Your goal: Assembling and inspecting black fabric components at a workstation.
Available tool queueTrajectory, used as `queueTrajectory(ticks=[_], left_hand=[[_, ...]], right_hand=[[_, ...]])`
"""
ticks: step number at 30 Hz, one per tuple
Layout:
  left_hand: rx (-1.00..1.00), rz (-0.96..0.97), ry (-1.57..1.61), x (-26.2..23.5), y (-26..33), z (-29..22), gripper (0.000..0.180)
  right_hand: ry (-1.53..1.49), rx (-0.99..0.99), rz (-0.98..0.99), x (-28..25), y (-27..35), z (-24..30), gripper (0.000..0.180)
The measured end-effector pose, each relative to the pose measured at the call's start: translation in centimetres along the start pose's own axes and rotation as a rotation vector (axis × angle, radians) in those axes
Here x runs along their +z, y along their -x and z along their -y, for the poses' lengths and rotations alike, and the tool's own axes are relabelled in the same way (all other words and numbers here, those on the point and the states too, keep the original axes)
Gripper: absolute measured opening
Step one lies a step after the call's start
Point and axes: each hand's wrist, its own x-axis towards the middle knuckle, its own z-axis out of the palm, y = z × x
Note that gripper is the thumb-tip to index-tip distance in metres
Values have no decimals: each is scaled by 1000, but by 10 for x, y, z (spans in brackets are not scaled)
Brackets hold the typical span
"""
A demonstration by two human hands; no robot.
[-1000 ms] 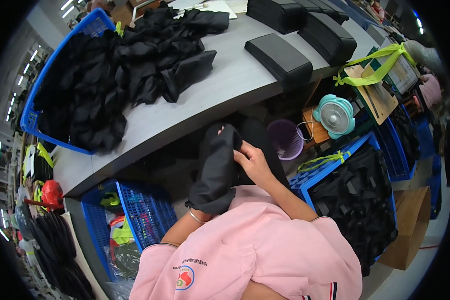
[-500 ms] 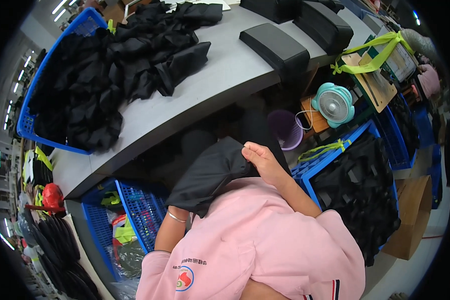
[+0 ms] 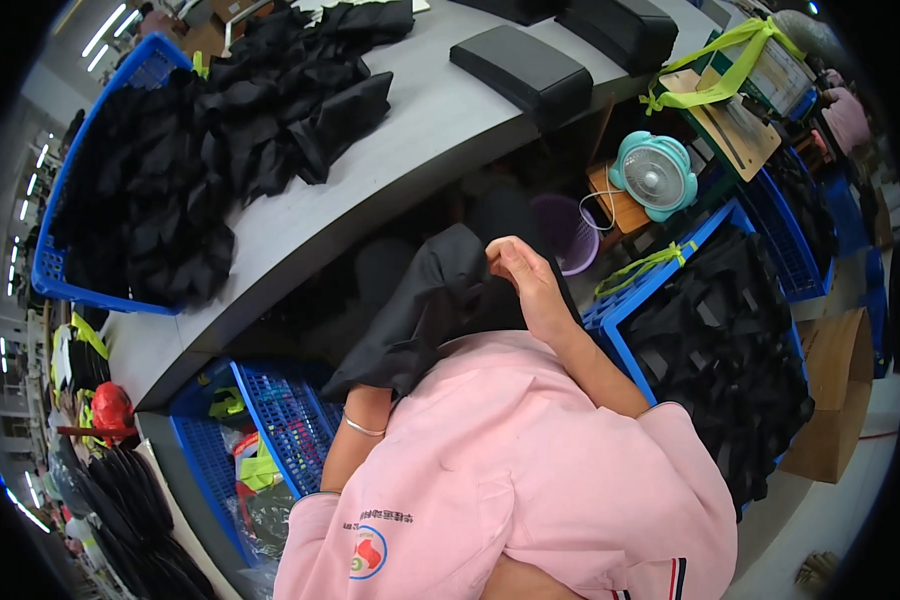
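A black cloth piece [image 3: 410, 315], shaped like a pouch or sleeve, covers my left hand and wrist above my lap. Only the forearm with a silver bangle shows below it, so the left fingers are hidden. The cloth's far end bulges into a rounded shape. At its right edge is my right hand [image 3: 533, 283], fingers bent and pressed together, the tips against the cloth. Beyond, on the grey table [image 3: 370, 165], lies a heap of crumpled black cloth pieces [image 3: 270, 110], spilling out of a blue basket [image 3: 50, 220].
Black padded blocks [image 3: 520, 70] stand on the table's far right. Under it are a purple bin [image 3: 570, 235] and a turquoise fan [image 3: 655, 175] on a wooden stool. A blue crate of black pieces [image 3: 720, 340] is at my right, a cardboard box [image 3: 832, 390] beside it, a blue basket [image 3: 280, 420] at my left.
Both hands have moved slightly away from my body with the black cloth piece. Its far end went from a pointed corner at my right fingers to a rounded bulge.
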Motion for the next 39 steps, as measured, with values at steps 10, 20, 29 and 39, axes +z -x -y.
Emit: queueTrajectory(ticks=[10,20,29,39], left_hand=[[-40,-41,161,-13,29,9,53],[-33,-91,339,-16,17,17,54],[-64,-114,530,-24,-46,32,55],[-96,-154,732,-63,-96,51,56]], right_hand=[[243,105,186,18,4,19,26],[-391,325,205,0,-12,14,18],[-168,88,273,5,-92,52,48],[623,-206,208,34,-143,51,37]])
